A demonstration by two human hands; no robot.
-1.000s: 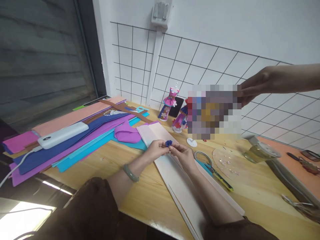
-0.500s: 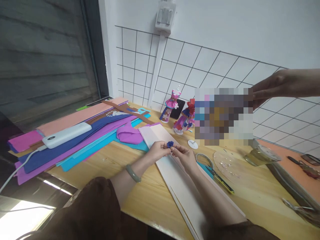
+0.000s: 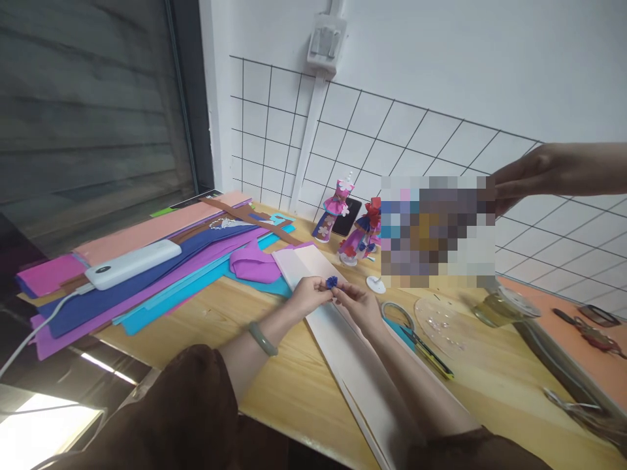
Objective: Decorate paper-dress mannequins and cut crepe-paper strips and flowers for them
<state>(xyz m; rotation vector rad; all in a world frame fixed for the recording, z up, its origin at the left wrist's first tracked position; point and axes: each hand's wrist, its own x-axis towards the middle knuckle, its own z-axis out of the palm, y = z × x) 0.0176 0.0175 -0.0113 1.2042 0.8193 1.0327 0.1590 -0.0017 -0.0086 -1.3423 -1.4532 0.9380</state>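
A small dark-blue ruffled paper flower (image 3: 332, 282) is pinched between the fingertips of both my hands. My left hand (image 3: 312, 295), with a green bangle (image 3: 263, 339) on the wrist, grips it from the left. From the right, the thumb and forefinger of my right hand (image 3: 359, 305) close on it. Beneath both hands runs a long strip of pale folded paper (image 3: 337, 356) across the wooden table. Crumpled purple paper (image 3: 255, 263) lies just left of the hands. Beyond them stand two small dress figures, one pink (image 3: 337, 199) and one red and purple (image 3: 360, 245).
Stacked coloured paper (image 3: 147, 287) with a white power bank (image 3: 133, 264) on it covers the left. A tape roll (image 3: 398, 317), yellow cutter (image 3: 435, 361), clear disc of beads (image 3: 439, 323) and wide tape (image 3: 504, 309) lie right. Another person's hand (image 3: 519, 175) reaches in, its front pixelated.
The view has shifted slightly. Both hands keep their pinch on the blue flower, which seems turned a little.
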